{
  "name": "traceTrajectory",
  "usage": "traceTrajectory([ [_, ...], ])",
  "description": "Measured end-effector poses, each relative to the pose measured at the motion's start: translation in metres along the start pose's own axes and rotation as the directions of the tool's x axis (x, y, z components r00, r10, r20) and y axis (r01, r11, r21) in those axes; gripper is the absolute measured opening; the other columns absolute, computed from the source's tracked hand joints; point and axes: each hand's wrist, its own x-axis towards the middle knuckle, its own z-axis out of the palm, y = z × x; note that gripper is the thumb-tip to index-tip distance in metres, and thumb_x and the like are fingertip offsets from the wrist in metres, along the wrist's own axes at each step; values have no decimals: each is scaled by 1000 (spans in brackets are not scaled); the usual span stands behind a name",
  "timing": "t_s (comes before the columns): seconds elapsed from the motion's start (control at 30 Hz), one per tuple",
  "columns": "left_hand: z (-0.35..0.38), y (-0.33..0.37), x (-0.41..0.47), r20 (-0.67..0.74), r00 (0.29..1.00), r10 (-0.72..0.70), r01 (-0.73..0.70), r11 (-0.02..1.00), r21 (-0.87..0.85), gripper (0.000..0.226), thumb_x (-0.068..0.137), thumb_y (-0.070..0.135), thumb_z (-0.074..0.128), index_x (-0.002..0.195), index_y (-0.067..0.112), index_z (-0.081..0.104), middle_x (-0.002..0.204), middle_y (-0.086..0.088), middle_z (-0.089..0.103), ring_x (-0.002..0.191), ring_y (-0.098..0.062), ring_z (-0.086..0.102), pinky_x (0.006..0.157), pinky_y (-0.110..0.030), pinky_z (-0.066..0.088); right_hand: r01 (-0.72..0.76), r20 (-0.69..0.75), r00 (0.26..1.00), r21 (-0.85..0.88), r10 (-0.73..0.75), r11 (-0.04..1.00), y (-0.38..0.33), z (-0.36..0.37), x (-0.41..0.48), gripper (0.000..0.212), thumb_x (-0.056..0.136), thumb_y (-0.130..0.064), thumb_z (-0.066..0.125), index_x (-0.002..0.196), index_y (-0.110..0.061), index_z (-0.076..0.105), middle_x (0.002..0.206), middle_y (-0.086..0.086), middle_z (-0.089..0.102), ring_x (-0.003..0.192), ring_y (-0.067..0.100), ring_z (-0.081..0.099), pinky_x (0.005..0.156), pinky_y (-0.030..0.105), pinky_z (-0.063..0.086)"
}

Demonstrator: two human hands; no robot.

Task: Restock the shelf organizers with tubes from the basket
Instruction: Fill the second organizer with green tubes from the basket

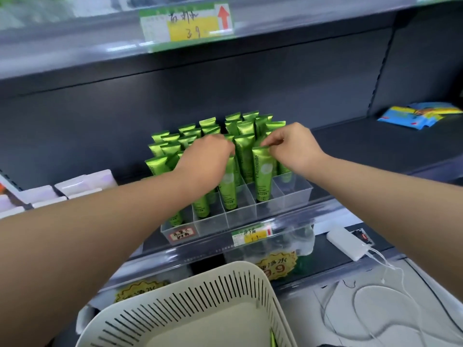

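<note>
Twenty-odd green tubes stand cap-down in a clear divided organizer at the front edge of the shelf. An exact count is not possible, because the back rows overlap and both arms cover some of them. One tube stands near the right end of the organizer, and the right hand pinches the flat crimped seam at its top between thumb and fingertips. The left hand reaches in among the tubes further left. Its fingers are hidden behind the back of the hand, so I cannot tell what they hold, if anything. These look like light, soft-walled plastic tubes with a glossy, somewhat slippery skin. A squeeze at mid-body would likely dent one, so the stiff crimped seam or the hard cap end is probably the better place to grip. Standing on narrow caps, they could tip against their neighbours if knocked. At least three compartments along the front of the organizer look empty, including the one at the front right corner. One cream slotted basket sits below the shelf, and only one green sliver, possibly a tube, shows inside it.
</note>
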Motion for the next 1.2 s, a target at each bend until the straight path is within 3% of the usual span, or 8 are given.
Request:
traceTrajectory([
  [0.17, 8, -4, 4, 19, 1000, -11, 12, 999, -30, 26, 85, 4, 63, 109, 14, 66, 107, -7, 62, 94, -29, 62, 84, -41, 52, 14, 26, 1000, 10, -14, 1000, 5, 9, 2, 33, 82, 7, 49, 94, -10, 74, 100, 4, 70, 82, 4, 52, 58, 4, 34],
  [0.43, 13, -7, 10, -4, 999, -36, 36, 999, -25, 35, 87, -3, 54, 115, 16, 64, 113, -8, 61, 100, -28, 60, 82, -36, 48, 15, 46, 999, 29, -17, 999, 6, 15, 3, 29, 85, 2, 51, 96, -13, 74, 94, 0, 66, 65, 4, 51, 50, 2, 36],
  [0.6, 11, -5, 8, 14, 999, -46, 47, 999, -18, 32, 88, -3, 53, 113, 14, 64, 112, -8, 59, 99, -30, 59, 82, -40, 51, 46, 54, 997, 12, -46, 999, 3, 14, 1, 25, 86, -1, 53, 97, -12, 73, 94, -1, 65, 80, 8, 55, 66, 15, 40],
  [0.73, 8, -5, 4, 28, 999, -41, 41, 999, 0, 26, 86, -4, 54, 106, 10, 65, 107, -8, 59, 94, -28, 59, 80, -42, 53, 43, 56, 998, -8, -42, 999, 1, 11, -2, 25, 86, -2, 54, 99, -12, 72, 88, -3, 61, 81, 8, 55, 70, 14, 39],
  [0.9, 0, -5, -2, 22, 996, -82, 82, 997, 5, 24, 88, 4, 54, 111, 6, 61, 109, -10, 54, 101, -28, 53, 82, -40, 51, 84, 55, 995, -51, -81, 995, -5, 5, -8, 25, 87, -4, 54, 105, -12, 69, 106, 2, 67, 91, 12, 59, 76, 14, 39],
  [1.03, -13, 0, -11, 11, 998, -60, 59, 997, 49, 34, 90, 16, 52, 123, 6, 53, 116, -11, 52, 111, -29, 48, 90, -40, 46, 133, 58, 990, -183, -125, 974, -13, -2, -16, 26, 88, -10, 55, 111, -17, 65, 125, 3, 57, 71, 15, 58, 69, 22, 39],
  [1.1, -20, 3, -17, 1, 999, -41, 40, 994, 105, 39, 91, 23, 51, 126, 8, 49, 121, -11, 50, 112, -29, 47, 91, -40, 43, 171, 68, 985, -224, -160, 959, -19, -4, -22, 29, 88, -11, 55, 115, -16, 62, 130, 4, 53, 90, 19, 61, 82, 29, 45],
  [1.2, -29, 9, -27, 10, 999, -48, 46, 989, 140, 51, 90, 31, 50, 136, 12, 40, 137, -10, 42, 124, -29, 41, 100, -41, 38, 216, 106, 975, -282, -193, 935, -27, -7, -31, 38, 86, -18, 57, 124, -17, 57, 136, 1, 47, 124, 22, 44, 101, 37, 40],
])
